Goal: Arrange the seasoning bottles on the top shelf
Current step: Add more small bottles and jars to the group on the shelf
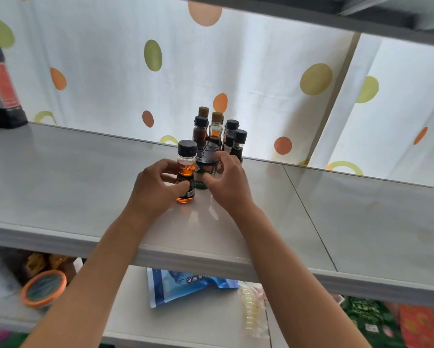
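Several small seasoning bottles [218, 131] with black or tan caps stand clustered at the back of the white top shelf [72, 187]. In front of them my left hand [155, 189] grips a clear bottle of amber liquid [186, 172] with a black cap, standing upright on the shelf. Right beside it my right hand [226, 182] holds a short dark jar with a black lid and green-and-orange label [205, 169]. The bottle and jar touch or nearly touch each other.
A large dark bottle with a red label [1, 89] stands at the shelf's far left. A dotted white curtain [236, 71] hangs behind. On the lower shelf lie a blue bag [180, 285], an orange-rimmed lid [43, 288] and green and red packets [386, 322].
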Action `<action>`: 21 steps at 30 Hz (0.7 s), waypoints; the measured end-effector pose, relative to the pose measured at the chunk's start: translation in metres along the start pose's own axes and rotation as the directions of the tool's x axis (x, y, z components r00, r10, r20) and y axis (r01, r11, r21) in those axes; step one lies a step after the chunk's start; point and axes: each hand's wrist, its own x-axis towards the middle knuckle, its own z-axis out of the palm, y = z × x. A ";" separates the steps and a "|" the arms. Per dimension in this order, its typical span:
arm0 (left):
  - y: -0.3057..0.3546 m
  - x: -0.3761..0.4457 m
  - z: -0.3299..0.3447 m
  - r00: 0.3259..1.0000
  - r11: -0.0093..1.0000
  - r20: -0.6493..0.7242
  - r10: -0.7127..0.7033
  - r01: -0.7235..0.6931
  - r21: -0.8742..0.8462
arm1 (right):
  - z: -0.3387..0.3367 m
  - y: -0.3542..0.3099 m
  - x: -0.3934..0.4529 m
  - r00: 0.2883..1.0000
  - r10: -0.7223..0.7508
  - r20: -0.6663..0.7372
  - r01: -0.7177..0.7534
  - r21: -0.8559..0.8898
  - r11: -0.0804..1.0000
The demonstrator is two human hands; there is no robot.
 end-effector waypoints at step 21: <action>0.000 -0.002 0.013 0.964 0.993 0.239 0.114 -0.109 -0.034 | -0.043 0.011 -0.029 0.937 0.059 0.343 -0.179 0.329 0.927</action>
